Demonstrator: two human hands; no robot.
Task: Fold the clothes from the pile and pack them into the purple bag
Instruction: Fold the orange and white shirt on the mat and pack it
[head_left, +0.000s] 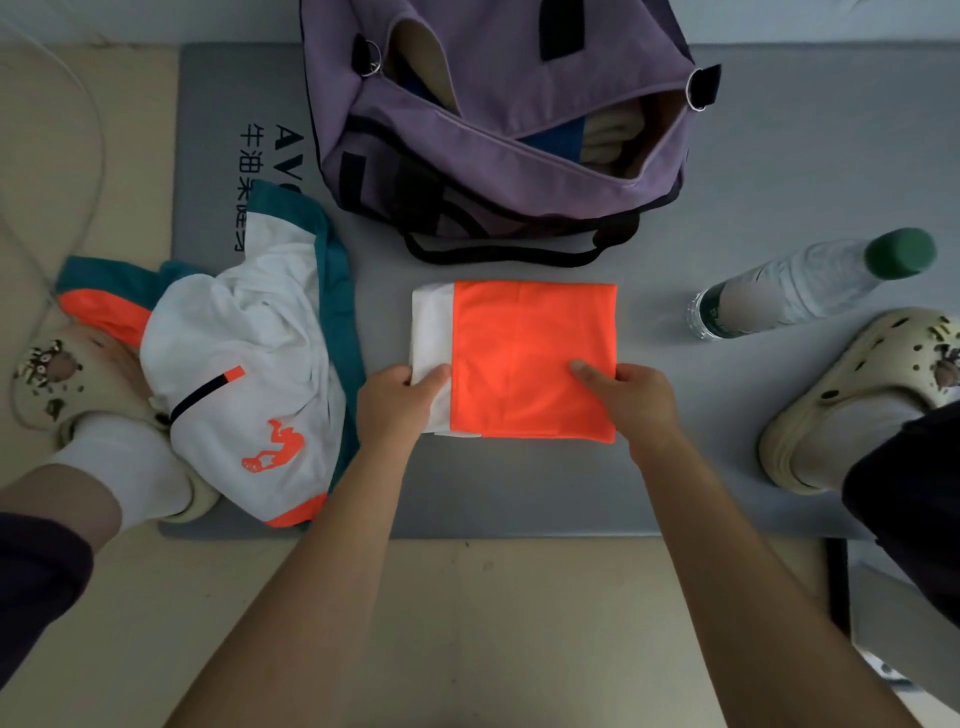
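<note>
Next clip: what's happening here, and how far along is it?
A person crouches over a grey mat, packing clothes. The left hand and the right hand grip the near corners of a folded orange and white garment. The purple bag lies open beyond it, with folded items already inside. A crumpled white, teal and orange garment waits to the left, unfolded. A water bottle lies to the right.

Both our bare forearms reach forward from the lower edge and converge toward the middle. Our left hand (397, 402): fingers curled, thumb on top, pinching the folded garment (530, 364) at its near left edge. Our right hand (631, 400): knuckles up, thumb laid flat on top, fingers tucked under the near right corner, gripping it.
</note>
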